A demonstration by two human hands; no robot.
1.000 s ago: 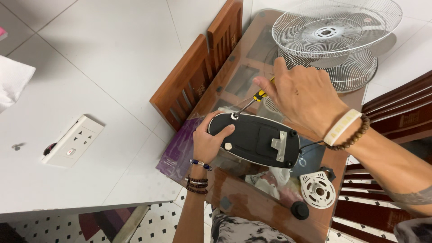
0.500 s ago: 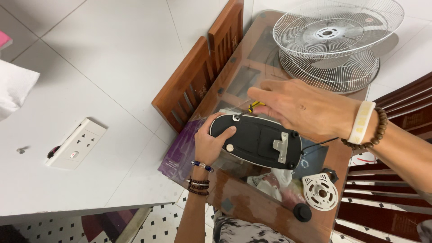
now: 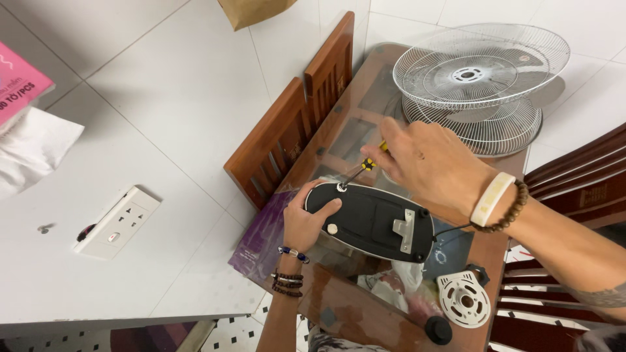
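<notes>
Left hand (image 3: 305,221) grips the black fan base (image 3: 372,221) mid-frame — right hand (image 3: 427,163) pinches the screwdriver (image 3: 360,171), tip at its rim.

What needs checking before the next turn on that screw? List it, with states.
1. Screwdriver tip sits on the screw at the edge of the black base: ok.
2. Left hand steadies the base: ok.
3. Right hand grips the handle: ok.
4. Tip fully seated in the screw head: cannot tell.
5. Fan grilles lie apart from the hands: ok.
</notes>
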